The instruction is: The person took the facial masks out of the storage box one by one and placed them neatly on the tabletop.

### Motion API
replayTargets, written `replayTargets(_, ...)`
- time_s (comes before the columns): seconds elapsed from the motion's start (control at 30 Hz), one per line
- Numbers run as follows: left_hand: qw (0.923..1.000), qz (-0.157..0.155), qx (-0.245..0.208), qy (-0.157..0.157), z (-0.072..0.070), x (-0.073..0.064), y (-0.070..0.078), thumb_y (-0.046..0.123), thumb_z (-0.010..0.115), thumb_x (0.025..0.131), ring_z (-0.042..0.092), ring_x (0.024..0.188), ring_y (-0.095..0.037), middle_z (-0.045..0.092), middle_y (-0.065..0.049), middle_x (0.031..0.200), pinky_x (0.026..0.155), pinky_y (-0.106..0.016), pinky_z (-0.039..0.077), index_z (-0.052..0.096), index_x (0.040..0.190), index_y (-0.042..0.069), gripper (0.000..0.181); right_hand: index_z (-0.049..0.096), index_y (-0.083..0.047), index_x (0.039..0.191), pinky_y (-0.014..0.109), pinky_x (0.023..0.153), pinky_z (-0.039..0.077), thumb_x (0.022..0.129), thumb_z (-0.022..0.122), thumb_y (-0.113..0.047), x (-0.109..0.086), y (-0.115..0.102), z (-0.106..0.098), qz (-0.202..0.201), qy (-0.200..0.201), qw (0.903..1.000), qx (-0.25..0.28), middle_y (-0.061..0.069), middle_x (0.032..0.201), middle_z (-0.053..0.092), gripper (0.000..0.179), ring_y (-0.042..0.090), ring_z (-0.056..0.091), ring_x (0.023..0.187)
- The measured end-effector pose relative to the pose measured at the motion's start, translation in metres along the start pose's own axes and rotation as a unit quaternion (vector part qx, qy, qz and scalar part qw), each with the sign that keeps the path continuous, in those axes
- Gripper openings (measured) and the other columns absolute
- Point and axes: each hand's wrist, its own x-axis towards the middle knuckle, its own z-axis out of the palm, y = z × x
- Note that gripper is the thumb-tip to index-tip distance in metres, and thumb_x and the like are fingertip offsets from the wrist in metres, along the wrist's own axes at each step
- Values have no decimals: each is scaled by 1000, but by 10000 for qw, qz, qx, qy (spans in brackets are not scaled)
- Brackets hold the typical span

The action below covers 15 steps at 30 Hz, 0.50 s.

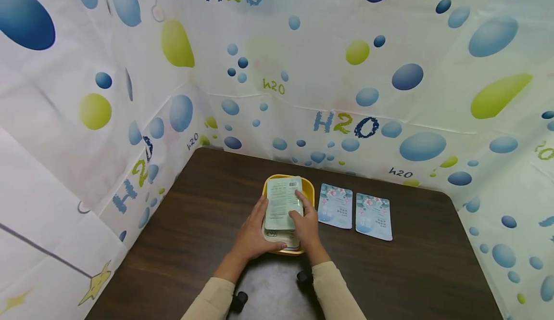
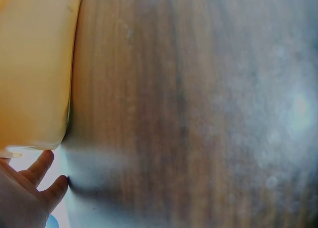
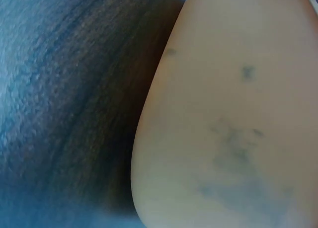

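A yellow basket (image 1: pixel 309 189) stands on the table in the head view, with flat packets in it. On top lies a pale green packet (image 1: pixel 280 203) with printed text and a barcode. Another packet (image 1: pixel 273 235) shows beneath its lower edge. My left hand (image 1: pixel 254 233) holds the packets from the left, its thumb across the lower end. My right hand (image 1: pixel 307 226) grips the green packet's right edge, thumb on its face. In the left wrist view, fingers (image 2: pixel 40 168) show near the basket's wall (image 2: pixel 37 69). A pale, blurred surface (image 3: pixel 228 99) fills much of the right wrist view.
Two blue floral packets (image 1: pixel 335 205) lie side by side on the dark wooden table (image 1: pixel 207 190), right of the basket. A white cloth (image 1: pixel 298 55) with coloured dots hangs behind the table and along its sides.
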Motion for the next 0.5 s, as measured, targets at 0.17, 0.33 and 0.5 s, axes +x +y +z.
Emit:
replayTargets(0.17, 10000, 7, -38, -16, 3, 1, 0, 56, 95, 58, 33, 152, -37, 16, 2, 173, 113, -63, 39, 18, 165, 24, 136, 48, -20, 153, 21, 91, 53, 92, 57, 0, -1, -6, -5, -67, 164, 9998, 14, 6, 157, 48, 64, 27, 58, 127)
replayTargets(0.33, 9999, 74, -79, 75, 1, 1, -1, 55, 96, 57, 35, 151, -38, 17, 1, 173, 111, -64, 40, 21, 165, 19, 136, 49, -19, 152, 22, 95, 52, 93, 57, 1, 3, -9, -10, -205, 223, 9995, -67, 8, 156, 48, 62, 28, 56, 131)
replayTargets(0.5, 9999, -112, -39, -45, 0, 1, -1, 56, 96, 57, 33, 153, -35, 13, 7, 173, 114, -63, 38, 16, 165, 27, 137, 48, -18, 153, 22, 92, 54, 94, 55, 1, 6, -12, -16, -305, 268, 9992, -54, 9, 156, 48, 62, 28, 57, 130)
